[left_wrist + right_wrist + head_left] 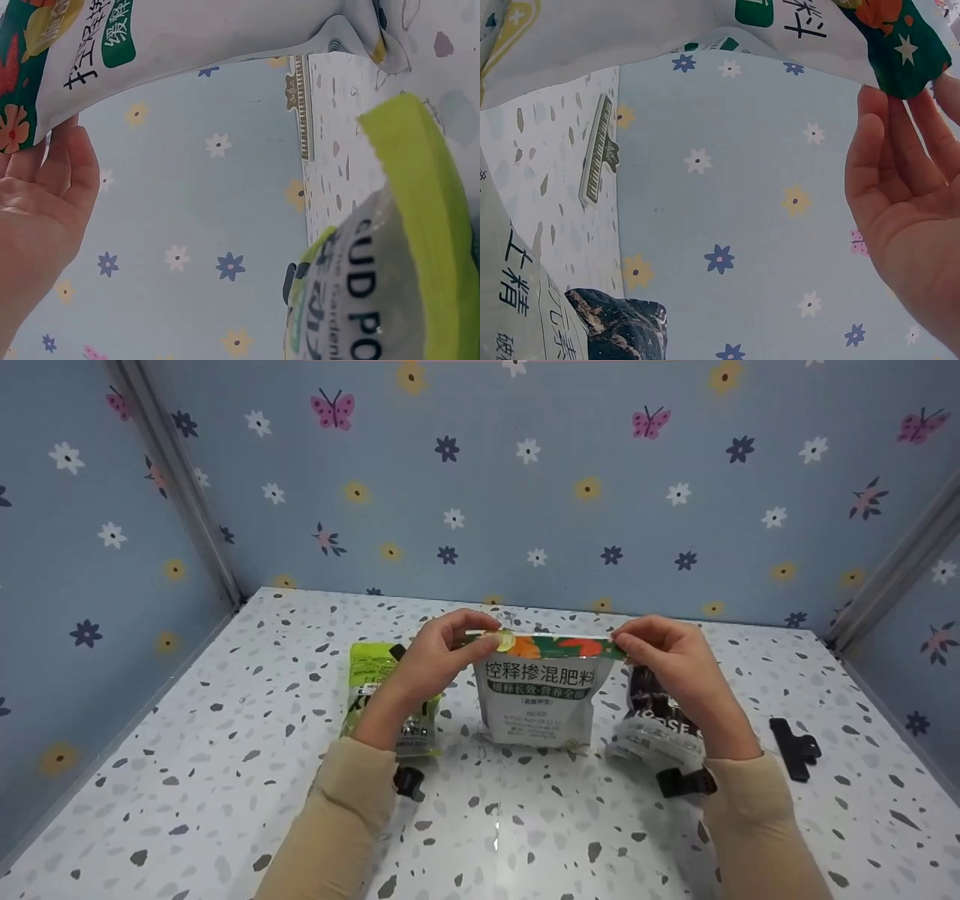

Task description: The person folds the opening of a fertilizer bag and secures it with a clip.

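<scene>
A white fertilizer bag with Chinese print stands upright in the middle of the table, a green and orange band running along its top edge. My left hand pinches the band at the bag's left end. At the right end, my right hand pinches the same band between thumb and fingers. The right wrist view shows the green corner of the white bag against the fingertips. In the left wrist view the left fingers lie behind the bag's edge.
A lime-green bag stands left of the white one, partly behind my left forearm. On the right is a dark and clear bag beside my right wrist. A black clip lies farther right. Another clip lies near the flowered back wall.
</scene>
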{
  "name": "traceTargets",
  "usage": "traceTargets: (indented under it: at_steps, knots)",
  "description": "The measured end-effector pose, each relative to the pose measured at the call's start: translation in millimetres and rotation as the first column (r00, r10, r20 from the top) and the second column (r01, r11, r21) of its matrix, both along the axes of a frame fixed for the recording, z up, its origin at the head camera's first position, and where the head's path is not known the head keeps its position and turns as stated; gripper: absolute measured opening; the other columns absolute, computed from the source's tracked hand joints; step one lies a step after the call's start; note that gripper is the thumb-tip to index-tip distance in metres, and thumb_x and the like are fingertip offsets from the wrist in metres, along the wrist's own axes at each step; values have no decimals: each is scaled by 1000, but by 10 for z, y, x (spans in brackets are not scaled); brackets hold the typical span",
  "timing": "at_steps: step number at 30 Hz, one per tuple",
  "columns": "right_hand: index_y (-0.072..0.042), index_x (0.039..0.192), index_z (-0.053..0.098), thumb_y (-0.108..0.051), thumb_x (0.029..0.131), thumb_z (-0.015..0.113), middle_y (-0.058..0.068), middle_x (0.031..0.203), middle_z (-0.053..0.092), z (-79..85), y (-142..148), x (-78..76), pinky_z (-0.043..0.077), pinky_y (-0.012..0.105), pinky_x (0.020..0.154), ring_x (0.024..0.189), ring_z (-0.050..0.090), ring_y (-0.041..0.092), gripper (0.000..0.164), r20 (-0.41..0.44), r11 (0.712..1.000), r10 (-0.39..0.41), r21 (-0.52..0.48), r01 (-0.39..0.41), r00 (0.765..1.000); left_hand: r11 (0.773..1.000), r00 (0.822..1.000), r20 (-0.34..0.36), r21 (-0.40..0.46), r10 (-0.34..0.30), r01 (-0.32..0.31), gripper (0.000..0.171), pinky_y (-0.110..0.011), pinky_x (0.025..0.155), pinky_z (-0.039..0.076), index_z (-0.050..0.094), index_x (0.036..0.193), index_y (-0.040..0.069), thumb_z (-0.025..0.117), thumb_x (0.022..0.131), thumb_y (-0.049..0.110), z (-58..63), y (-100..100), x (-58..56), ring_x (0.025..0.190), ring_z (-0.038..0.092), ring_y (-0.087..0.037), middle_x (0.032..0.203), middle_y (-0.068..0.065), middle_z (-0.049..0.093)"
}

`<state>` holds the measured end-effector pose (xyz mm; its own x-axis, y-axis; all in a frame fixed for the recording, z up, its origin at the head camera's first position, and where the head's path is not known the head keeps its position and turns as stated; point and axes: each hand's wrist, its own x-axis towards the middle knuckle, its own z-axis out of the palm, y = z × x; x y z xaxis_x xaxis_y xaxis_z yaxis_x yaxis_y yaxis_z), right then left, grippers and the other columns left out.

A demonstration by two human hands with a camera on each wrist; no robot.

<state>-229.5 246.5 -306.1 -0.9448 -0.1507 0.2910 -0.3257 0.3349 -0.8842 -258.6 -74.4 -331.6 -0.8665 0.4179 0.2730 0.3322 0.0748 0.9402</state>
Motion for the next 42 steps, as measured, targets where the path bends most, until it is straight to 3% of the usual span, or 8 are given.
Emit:
traceTargets:
  at_steps: [5,12,16,24,27,32,37,42]
  knots:
    - [5,107,68,-15,92,74,10,98,69,-17,-32,-8,54,28,80,88,63,22,26,6,1000,0,-13,0,1000,1000,1000,21,12,12,-12,38,-40,93,51,61,128,6,70,96,25,-8,-3,0,103,66,-24,124,-4,64]
    - [1,112,68,-17,95,71,12,105,67,27,-99,-32,51,28,81,92,61,24,25,10,995,-28,99,27,1000,996,997,10,25,82,-82,24,-38,88,52,69,115,9,71,95,21,-3,22,-39,97,68,-23,107,-8,72]
    - [-4,109,71,-16,95,70,10,104,68,67,-178,0,52,31,80,90,63,23,18,-74,981,-43,187,57,996,993,993,-17,30,117,-116,17,-38,88,52,70,111,8,68,97,18,-14,32,-56,96,67,-23,106,-7,71]
    - [-12,101,77,-13,92,74,0,104,69,164,-590,78,47,42,85,99,58,21,9,-423,912,36,385,144,905,992,993,-23,38,119,-118,15,-38,92,51,71,107,9,65,98,20,-61,108,-64,98,67,-21,107,-7,70]
    - [-12,101,78,-15,93,73,0,102,69,200,-815,34,47,41,86,96,58,21,9,-441,867,120,482,122,889,993,994,-29,56,104,-102,15,-39,92,51,71,105,8,65,98,20,-71,125,-60,98,67,-22,109,-7,69]
    - [-11,101,77,-18,95,71,2,98,68,167,-1126,-66,49,37,83,91,58,20,11,-414,803,171,585,118,894,995,993,-65,38,100,-97,15,-39,90,51,72,104,11,66,98,23,-70,80,-57,96,67,-21,110,-4,68]
    - [-10,96,77,-16,94,72,2,92,68,118,-1208,-106,51,35,76,86,60,19,8,-442,806,124,567,169,888,994,991,-73,10,109,-108,16,-37,74,47,73,103,14,66,98,27,-42,46,-72,80,64,-22,101,-4,70]
    - [-10,92,78,-17,93,74,1,87,69,102,-1164,-108,51,34,71,81,59,19,8,-490,802,103,555,218,866,995,992,-70,24,103,-101,15,-38,77,47,73,103,12,65,98,24,-25,62,-67,76,61,-21,92,-7,71]
